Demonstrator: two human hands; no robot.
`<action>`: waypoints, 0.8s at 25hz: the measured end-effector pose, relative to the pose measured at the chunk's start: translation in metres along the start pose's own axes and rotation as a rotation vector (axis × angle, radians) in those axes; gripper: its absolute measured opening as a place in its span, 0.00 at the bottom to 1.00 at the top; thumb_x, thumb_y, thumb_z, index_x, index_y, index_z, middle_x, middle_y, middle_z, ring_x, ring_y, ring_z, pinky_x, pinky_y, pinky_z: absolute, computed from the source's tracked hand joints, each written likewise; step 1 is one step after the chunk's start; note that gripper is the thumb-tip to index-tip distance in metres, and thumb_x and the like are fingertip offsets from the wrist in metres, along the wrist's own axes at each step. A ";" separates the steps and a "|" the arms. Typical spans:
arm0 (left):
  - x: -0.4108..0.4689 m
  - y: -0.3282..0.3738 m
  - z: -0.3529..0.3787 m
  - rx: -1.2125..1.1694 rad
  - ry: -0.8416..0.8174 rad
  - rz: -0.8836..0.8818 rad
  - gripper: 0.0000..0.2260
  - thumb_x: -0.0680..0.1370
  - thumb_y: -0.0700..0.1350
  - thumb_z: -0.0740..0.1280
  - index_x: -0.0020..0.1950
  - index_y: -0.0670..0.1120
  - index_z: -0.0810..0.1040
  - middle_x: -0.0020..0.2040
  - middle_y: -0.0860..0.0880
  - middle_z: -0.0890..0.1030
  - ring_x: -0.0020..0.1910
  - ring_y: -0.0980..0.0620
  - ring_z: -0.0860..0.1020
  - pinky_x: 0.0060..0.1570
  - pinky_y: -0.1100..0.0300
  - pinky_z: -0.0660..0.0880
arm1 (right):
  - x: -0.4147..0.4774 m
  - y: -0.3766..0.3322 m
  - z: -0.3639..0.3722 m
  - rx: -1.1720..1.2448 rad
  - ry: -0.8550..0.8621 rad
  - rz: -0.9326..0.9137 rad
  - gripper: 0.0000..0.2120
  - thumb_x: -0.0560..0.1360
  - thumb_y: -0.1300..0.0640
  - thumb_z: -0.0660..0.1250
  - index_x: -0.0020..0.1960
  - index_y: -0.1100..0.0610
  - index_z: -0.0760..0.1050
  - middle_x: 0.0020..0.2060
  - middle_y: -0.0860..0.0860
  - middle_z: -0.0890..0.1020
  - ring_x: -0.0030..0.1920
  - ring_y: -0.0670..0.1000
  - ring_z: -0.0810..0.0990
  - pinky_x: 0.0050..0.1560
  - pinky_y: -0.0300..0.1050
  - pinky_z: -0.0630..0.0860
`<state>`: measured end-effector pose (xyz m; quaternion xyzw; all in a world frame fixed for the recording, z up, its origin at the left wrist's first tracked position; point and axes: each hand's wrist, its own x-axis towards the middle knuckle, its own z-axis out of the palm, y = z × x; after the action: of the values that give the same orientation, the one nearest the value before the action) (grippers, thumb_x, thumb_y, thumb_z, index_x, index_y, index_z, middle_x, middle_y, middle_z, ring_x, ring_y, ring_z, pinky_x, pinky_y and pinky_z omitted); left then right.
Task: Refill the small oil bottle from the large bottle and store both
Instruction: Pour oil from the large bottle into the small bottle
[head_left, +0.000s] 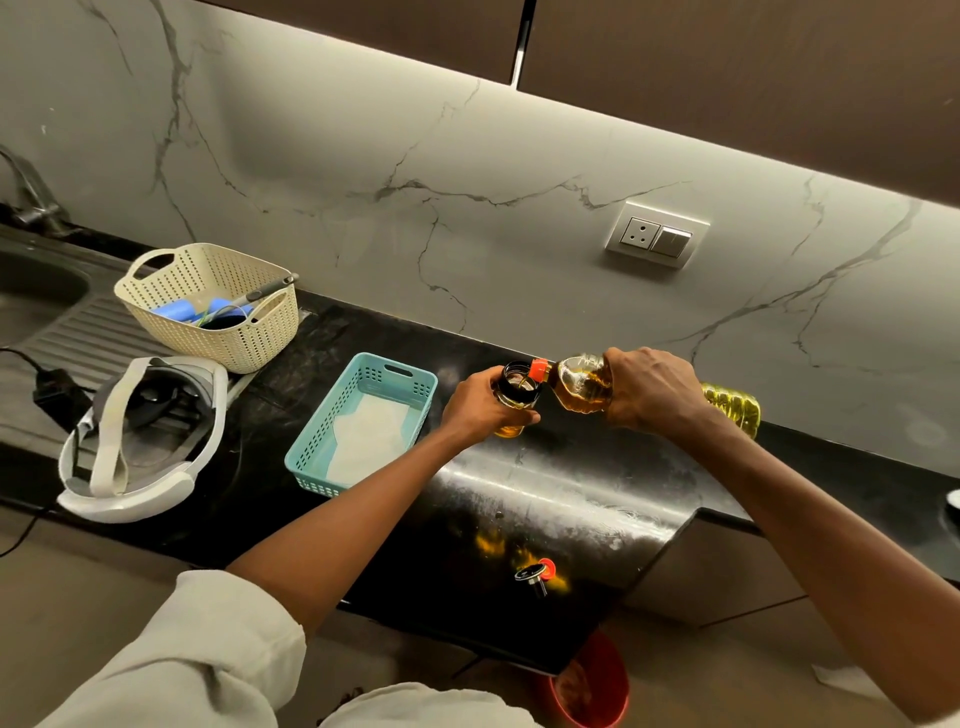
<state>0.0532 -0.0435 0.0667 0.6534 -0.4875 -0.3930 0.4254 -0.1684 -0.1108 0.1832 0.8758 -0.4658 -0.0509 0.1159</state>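
Note:
My left hand (480, 402) grips the small glass oil bottle (517, 387) upright on the black counter (519, 493); its mouth is open and golden oil shows at its base. My right hand (652, 389) holds the large clear oil bottle (582, 384) tipped on its side, its orange neck over the small bottle's mouth. The large bottle's yellow rear end sticks out to the right of my hand. Two loose caps (537, 571), one dark with a spout and one orange, lie near the counter's front edge.
A turquoise basket (311, 467) lined with white paper stands left of my left hand. Behind it sits a cream basket (208, 332) with utensils. A white headset (140, 441) lies at the left by the sink (36, 291). A red bin (592, 686) is on the floor below.

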 end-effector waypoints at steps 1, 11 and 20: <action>0.000 -0.001 0.000 -0.002 -0.002 0.001 0.30 0.69 0.48 0.85 0.68 0.50 0.80 0.63 0.48 0.86 0.65 0.46 0.83 0.69 0.41 0.79 | 0.000 0.000 0.000 -0.001 -0.003 0.004 0.25 0.71 0.39 0.77 0.58 0.55 0.75 0.38 0.49 0.76 0.38 0.53 0.78 0.37 0.46 0.73; -0.002 -0.007 -0.001 -0.021 -0.002 0.013 0.29 0.67 0.47 0.86 0.66 0.50 0.81 0.60 0.48 0.87 0.62 0.47 0.84 0.68 0.43 0.80 | -0.009 -0.005 0.017 0.100 0.012 0.042 0.24 0.70 0.42 0.78 0.54 0.55 0.74 0.39 0.52 0.78 0.38 0.55 0.77 0.37 0.46 0.72; 0.000 -0.017 0.003 -0.015 -0.016 0.047 0.29 0.67 0.46 0.87 0.64 0.49 0.81 0.58 0.49 0.87 0.60 0.49 0.85 0.64 0.51 0.82 | -0.030 -0.021 0.050 0.405 -0.016 0.184 0.28 0.64 0.42 0.81 0.57 0.52 0.75 0.45 0.53 0.83 0.45 0.57 0.81 0.48 0.54 0.82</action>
<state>0.0553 -0.0412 0.0497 0.6354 -0.5030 -0.3920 0.4354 -0.1782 -0.0826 0.1288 0.8347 -0.5452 0.0476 -0.0617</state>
